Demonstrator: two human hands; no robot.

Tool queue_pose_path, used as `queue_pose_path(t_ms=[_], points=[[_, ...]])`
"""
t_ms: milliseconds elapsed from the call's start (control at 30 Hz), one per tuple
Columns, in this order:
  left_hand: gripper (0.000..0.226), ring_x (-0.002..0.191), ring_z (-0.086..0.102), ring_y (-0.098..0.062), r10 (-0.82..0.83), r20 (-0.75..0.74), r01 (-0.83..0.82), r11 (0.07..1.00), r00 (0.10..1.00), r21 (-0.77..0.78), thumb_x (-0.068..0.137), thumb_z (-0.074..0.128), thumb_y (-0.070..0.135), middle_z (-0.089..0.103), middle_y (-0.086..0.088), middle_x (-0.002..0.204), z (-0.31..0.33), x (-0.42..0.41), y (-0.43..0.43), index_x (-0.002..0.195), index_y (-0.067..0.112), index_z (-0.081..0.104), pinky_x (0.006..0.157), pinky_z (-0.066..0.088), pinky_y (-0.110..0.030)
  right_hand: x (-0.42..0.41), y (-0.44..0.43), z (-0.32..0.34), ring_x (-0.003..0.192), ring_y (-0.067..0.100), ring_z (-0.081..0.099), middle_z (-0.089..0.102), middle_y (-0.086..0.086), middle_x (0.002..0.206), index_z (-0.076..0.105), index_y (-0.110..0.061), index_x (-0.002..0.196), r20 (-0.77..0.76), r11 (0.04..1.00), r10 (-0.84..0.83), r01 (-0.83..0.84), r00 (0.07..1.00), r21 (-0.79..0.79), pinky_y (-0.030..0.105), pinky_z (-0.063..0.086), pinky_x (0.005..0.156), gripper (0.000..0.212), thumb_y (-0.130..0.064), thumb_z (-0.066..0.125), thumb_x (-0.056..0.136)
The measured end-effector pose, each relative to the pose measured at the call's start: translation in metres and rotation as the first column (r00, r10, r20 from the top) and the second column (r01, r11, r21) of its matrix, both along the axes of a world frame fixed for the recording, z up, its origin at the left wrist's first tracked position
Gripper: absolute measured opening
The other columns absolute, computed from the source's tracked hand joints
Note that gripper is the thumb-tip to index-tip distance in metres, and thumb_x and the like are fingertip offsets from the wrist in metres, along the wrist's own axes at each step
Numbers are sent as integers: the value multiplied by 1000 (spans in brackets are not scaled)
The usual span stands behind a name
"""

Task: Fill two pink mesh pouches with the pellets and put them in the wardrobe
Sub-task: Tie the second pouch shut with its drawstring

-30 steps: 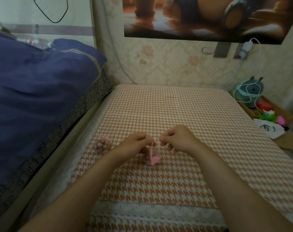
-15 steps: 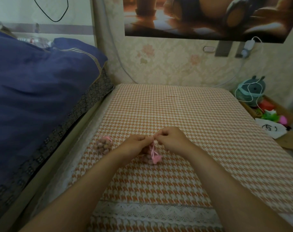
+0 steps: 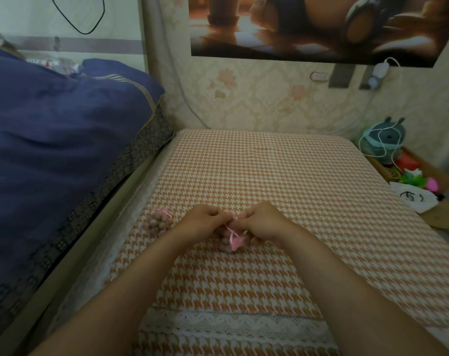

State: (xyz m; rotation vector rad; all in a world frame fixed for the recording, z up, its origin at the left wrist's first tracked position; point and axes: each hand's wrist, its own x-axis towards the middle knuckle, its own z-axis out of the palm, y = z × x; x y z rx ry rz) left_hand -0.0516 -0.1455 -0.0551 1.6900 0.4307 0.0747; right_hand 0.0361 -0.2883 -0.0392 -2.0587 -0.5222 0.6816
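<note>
A pink mesh pouch (image 3: 158, 222) full of brownish pellets lies tied on the checked table cover, left of my hands. A second pink mesh pouch (image 3: 234, 242) with pellets sits on the cover directly under my hands. My left hand (image 3: 202, 220) and my right hand (image 3: 262, 222) meet above it, fingers curled, each pinching the thin pink drawstring at the pouch's neck. Most of this pouch is hidden by my fingers. No wardrobe is in view.
The table with the orange-and-white checked cover (image 3: 269, 176) stands against a papered wall. A bed with a blue duvet (image 3: 59, 140) borders it on the left. At the right are a box with a teal plush (image 3: 382, 140), a white cable and small toys.
My hands have drawn closer together over the second pouch, from slightly apart to nearly touching, still working the pink drawstring. The first pouch has not moved.
</note>
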Motion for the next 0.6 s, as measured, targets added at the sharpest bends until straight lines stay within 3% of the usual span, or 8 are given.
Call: queue_pose_path(t_ms=[167,267,400,500,600], points=[[11,73,72,-14,-34,20,27,959,999,284,81,78,20,76,-8,78,6,-9,4,89,13,76,74,58,-30,1,5,-4,50,13,55,69,4,67,70,-8,83,-333,986,-143,165,932,38,25,45,46,15,-21,73,89],[34,74,71,-5,-84,-16,82,885,996,458,66,90,29,76,4,79,7,-15,5,94,23,72,73,58,-24,1,7,-4,52,10,53,63,-2,53,65,-11,72,-448,984,-143,176,882,31,24,45,50,26,-23,64,96],[48,75,70,1,-115,-39,118,834,993,539,57,93,38,75,9,81,5,-16,6,98,25,72,75,58,-20,3,9,-7,53,11,54,60,-1,53,63,-10,74,-555,960,-198,275,808,58,21,47,45,27,-21,60,98],[31,77,68,-2,-53,16,33,803,998,596,67,88,36,72,10,81,0,-12,9,91,24,73,72,55,-19,6,9,-9,43,8,55,60,-3,47,64,-9,78,-609,923,-232,370,759,109,19,48,40,22,-18,61,98],[10,75,66,-3,32,71,-70,771,997,633,78,79,34,70,13,76,-5,-7,11,79,26,73,71,52,-20,10,8,-13,37,6,53,63,-5,50,64,-11,80,-588,919,-260,383,766,91,18,47,39,21,-20,60,99]])
